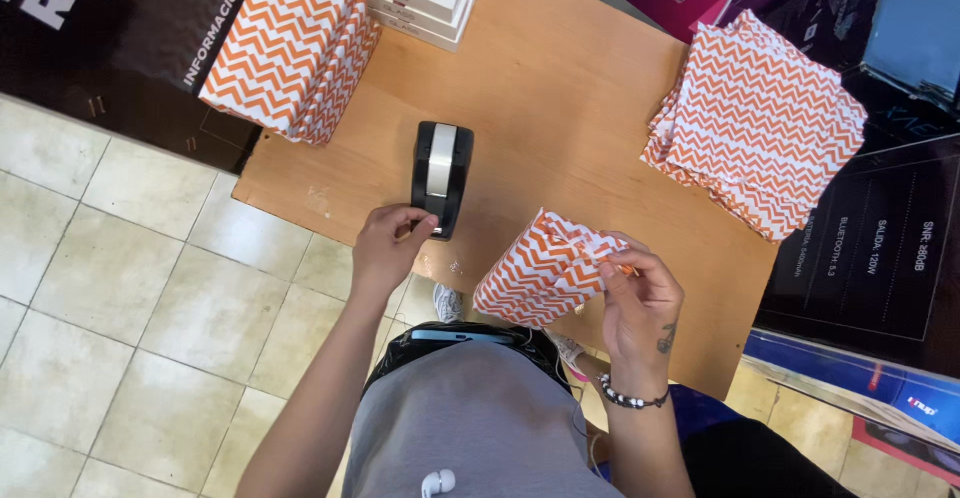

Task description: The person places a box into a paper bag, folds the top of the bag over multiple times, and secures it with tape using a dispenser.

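Between hands (510, 273): wrapped box (545, 268)

The one camera is sitting on the person's head, looking straight down past the chest, close above both hands. It is taking in the table (560, 108) ahead of them and the floor (120, 308) beside the left hand (385, 248).

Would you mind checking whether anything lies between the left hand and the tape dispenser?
Nothing visible does: the left hand is already at the near end of the black tape dispenser, fingertips touching it.
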